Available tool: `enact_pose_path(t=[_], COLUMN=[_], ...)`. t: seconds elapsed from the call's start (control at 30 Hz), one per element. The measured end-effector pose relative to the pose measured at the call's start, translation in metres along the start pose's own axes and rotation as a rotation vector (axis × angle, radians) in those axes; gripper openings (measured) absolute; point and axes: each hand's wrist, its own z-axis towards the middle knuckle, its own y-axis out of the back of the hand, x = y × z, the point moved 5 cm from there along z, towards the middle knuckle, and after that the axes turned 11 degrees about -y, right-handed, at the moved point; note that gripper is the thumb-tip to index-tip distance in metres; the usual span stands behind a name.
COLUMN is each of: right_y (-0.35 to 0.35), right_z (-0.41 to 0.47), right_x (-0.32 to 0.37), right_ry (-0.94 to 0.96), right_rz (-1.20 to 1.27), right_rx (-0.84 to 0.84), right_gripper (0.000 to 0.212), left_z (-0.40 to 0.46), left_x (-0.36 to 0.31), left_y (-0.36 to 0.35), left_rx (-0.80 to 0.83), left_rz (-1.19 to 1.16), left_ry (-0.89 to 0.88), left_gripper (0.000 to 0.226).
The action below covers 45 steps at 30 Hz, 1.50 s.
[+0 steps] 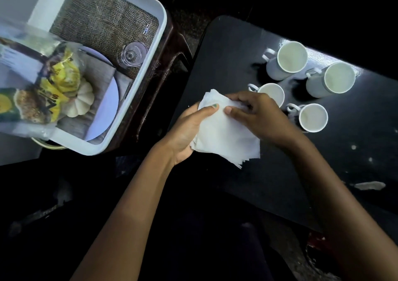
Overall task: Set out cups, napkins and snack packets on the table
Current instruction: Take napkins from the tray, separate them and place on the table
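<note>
Head view: a stack of white napkins [226,130] sits at the centre of the frame, held above the near left edge of a dark table [226,50]. The left hand [189,130] cups the stack from below and the left, thumb curled across its top edge. The right hand [258,115] pinches the upper right corner, fingers bent over the paper. Four white cups [291,58] stand upright and grouped on the table just right of the hands, in the upper right of the frame; the nearest is partly hidden behind the right hand. At the upper left a pale tray [159,44] rests beside the table, its base bearing a printed picture, with yellow and green snack packets [49,91] in clear wrapping lying at its left end. Pale marks [369,185] dot the table's lower right.
</note>
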Motion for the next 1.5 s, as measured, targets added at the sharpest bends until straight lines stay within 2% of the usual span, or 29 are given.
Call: enact_pose_path(t=[0.1, 0.17, 0.23, 0.3, 0.43, 0.5, 0.63, 0.77, 0.87, 1.0, 1.13, 1.33, 1.5], right_y=[-0.003, -0.006, -0.007, -0.008, -0.016, -0.021, -0.024, -0.029, -0.032, -0.033, -0.029, -0.019, -0.02], right_z=[0.007, 0.007, 0.006, 0.003, -0.001, -0.001, -0.003, -0.005, -0.009, -0.014, -0.017, -0.025, -0.035], right_x=[-0.007, -0.012, -0.018, -0.026, -0.036, -0.038, -0.034, -0.031, -0.031, -0.03, -0.031, -0.025, -0.025], right_ry=[-0.035, -0.059, -0.101, -0.156, -0.23, -0.231, -0.164, -0.111, -0.096, -0.098, -0.139, -0.174, -0.18], right_rz=[0.126, 0.228, 0.373, 0.546, 0.729, 0.742, 0.673, 0.57, 0.569, 0.603, 0.626, 0.564, 0.564], right_rx=[-0.035, -0.102, -0.185, -0.248, -0.299, -0.296, -0.29, -0.26, -0.25, -0.239, -0.237, -0.268, -0.391], right_gripper=[0.01, 0.003, 0.005, 0.006, 0.006, 0.007, 0.01, 0.007, 0.007, 0.005, 0.011, 0.025, 0.018], left_z=[0.002, 0.004, 0.002, -0.003, -0.013, -0.015, -0.013, -0.009, -0.008, -0.01, -0.011, -0.017, -0.027], left_x=[-0.002, 0.001, 0.004, 0.009, 0.023, 0.03, 0.03, 0.02, 0.01, 0.003, 0.001, -0.005, -0.012], left_y=[-0.006, -0.001, 0.005, 0.005, -0.009, -0.011, -0.005, -0.003, 0.002, 0.006, 0.01, 0.011, 0.008], left_rx=[0.028, -0.117, -0.272, -0.334, -0.251, -0.232, -0.343, -0.383, -0.443, -0.445, -0.437, -0.349, -0.312], left_rz=[-0.142, -0.233, -0.25, -0.297, -0.327, -0.257, -0.03, 0.144, 0.162, 0.158, 0.156, 0.193, 0.323], left_ry=[0.039, 0.05, 0.043, 0.033, 0.024, 0.037, -0.056, -0.163, -0.218, -0.252, -0.256, -0.21, -0.234], left_gripper=[0.05, 0.055, 0.051, 0.054, 0.043, 0.04, 0.018, 0.02, 0.026, 0.022, 0.03, 0.006, 0.032])
